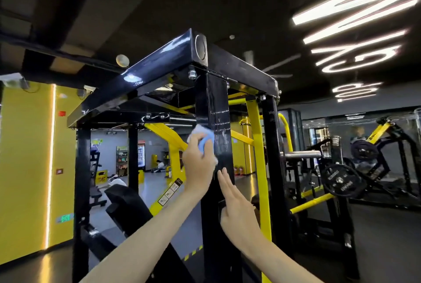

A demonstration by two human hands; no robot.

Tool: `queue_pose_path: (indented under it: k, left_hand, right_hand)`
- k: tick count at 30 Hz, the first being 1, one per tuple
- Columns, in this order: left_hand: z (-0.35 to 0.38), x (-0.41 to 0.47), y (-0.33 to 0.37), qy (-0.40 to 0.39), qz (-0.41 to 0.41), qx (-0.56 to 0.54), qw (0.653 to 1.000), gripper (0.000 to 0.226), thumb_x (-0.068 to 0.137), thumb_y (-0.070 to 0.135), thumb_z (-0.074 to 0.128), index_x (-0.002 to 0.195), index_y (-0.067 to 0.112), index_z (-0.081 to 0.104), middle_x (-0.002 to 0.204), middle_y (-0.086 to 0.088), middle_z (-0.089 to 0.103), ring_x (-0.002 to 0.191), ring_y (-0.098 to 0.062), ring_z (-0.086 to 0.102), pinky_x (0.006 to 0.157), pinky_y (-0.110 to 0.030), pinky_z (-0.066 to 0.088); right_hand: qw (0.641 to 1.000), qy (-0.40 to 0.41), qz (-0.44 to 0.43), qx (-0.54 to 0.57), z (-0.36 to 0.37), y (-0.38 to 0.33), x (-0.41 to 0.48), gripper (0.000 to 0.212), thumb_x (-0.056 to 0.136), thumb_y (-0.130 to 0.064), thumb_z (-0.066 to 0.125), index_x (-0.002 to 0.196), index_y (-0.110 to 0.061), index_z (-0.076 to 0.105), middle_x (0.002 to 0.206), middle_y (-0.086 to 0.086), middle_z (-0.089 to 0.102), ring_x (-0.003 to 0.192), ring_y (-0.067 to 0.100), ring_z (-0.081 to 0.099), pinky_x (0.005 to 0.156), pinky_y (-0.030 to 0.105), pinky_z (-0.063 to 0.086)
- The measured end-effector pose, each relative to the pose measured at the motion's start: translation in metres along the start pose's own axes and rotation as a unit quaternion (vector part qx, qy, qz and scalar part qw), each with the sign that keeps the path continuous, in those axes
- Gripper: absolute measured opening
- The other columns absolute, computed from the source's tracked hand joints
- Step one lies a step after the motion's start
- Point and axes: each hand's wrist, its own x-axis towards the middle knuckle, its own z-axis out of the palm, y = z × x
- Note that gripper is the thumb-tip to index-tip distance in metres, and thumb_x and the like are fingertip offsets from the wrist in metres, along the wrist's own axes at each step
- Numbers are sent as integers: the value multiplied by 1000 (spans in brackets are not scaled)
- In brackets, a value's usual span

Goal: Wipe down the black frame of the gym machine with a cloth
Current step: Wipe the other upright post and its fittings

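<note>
Pressing the blue cloth point(205, 138) against the black upright post point(214, 100), the left hand point(198, 164) had it bunched under curled fingers and thumb. It sat right at the centre of view, on the post's left-hand edge. That grip made sense: a wad gives firm pressure on a narrow corner. Down at 5 o'clock from it, the right hand point(235, 205) lay flat on the post's front face, fingers straight and together, holding nothing. It looked like a brace, steadying the body for the upward reach. White streaks point(222, 123) showed on the post at 1 o'clock from the cloth, so that patch looked unfinished. The glossy top beam point(145, 77) ran off toward 10 o'clock; whether it was done, I couldn't tell. Yellow bars point(256, 146) stood behind at 3 o'clock, a weight plate point(339, 181) out at 4 o'clock.
</note>
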Motion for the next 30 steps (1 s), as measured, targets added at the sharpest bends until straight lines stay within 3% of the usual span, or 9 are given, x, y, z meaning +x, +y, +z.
queue_pose_path:
  k: [2, 7, 10, 12, 16, 20, 23, 26, 30]
  left_hand:
    - [-4, 1, 12, -2, -10, 1, 1000, 16, 95, 4, 47, 88, 14, 56, 63, 4, 50, 50, -2, 51, 47, -16, 39]
    - [4, 113, 49, 38, -76, -37, 996, 15, 95, 5, 43, 101, 4, 57, 65, 2, 46, 40, 4, 48, 40, -13, 33]
    - [-2, 80, 34, -17, -30, -32, 999, 15, 95, 7, 48, 93, 17, 59, 68, 4, 48, 45, 2, 46, 44, -14, 35]
    - [-10, 32, 13, -66, -10, -24, 997, 13, 95, 9, 53, 92, 19, 60, 75, 7, 54, 55, 1, 46, 52, -16, 38]
    - [-12, 43, 17, -71, 2, -21, 997, 17, 95, 8, 53, 86, 22, 58, 74, 8, 53, 58, 3, 47, 55, -15, 38]
    - [-1, 126, 37, -13, -81, -87, 993, 7, 95, 13, 52, 99, 12, 57, 75, 2, 48, 55, -6, 42, 48, -22, 36]
    - [-11, 108, 26, -46, -66, -79, 994, 4, 92, 15, 55, 93, 13, 59, 75, 5, 48, 61, -7, 44, 54, -20, 37]
    - [-23, 20, -6, -125, -97, -63, 985, 11, 93, 11, 57, 89, 21, 60, 81, 8, 54, 75, -12, 49, 63, -20, 39]
    - [-35, -36, -19, -151, -104, -19, 983, 14, 93, 9, 58, 86, 20, 59, 82, 6, 55, 75, -13, 49, 64, -18, 40]
  right_hand:
    - [1000, -5, -5, 5, -1, 2, -1, 86, 85, 9, 38, 153, -29, 0, 158, -18, -6, 142, 10, 29, 112, 28, 32]
    - [1000, -7, 4, 15, -1, 2, -1, 86, 87, 9, 39, 152, -31, -2, 154, -24, -8, 135, 9, 39, 109, 26, 36]
    - [1000, 1, 9, 11, 5, 5, -1, 90, 85, 9, 39, 147, -34, -9, 151, -28, -11, 124, 17, 49, 94, 14, 38]
    - [1000, 14, -1, 18, 8, 5, -1, 90, 84, 8, 39, 145, -37, -8, 152, -27, -10, 122, 22, 51, 95, 20, 41]
    - [999, 32, -17, 13, 7, -1, -1, 83, 87, 7, 39, 149, -30, -2, 155, -20, -4, 144, 8, 22, 114, 30, 30]
    - [999, 31, -17, -9, 2, 0, 1, 76, 90, 6, 39, 152, -25, 6, 155, -20, 0, 144, 1, 16, 118, 28, 23]
    - [999, 26, -35, -18, 1, 4, -1, 80, 89, 8, 39, 150, -28, 2, 154, -21, -6, 139, -11, -3, 121, 29, 13]
    - [990, 54, -87, -100, 7, 17, -14, 85, 80, 6, 41, 154, -19, 5, 162, -2, -8, 148, 9, -12, 120, 35, -3]
    - [986, 48, -91, -134, 30, 34, -42, 73, 89, -8, 42, 154, -9, 8, 162, 7, 1, 149, 21, -1, 118, 38, 1]
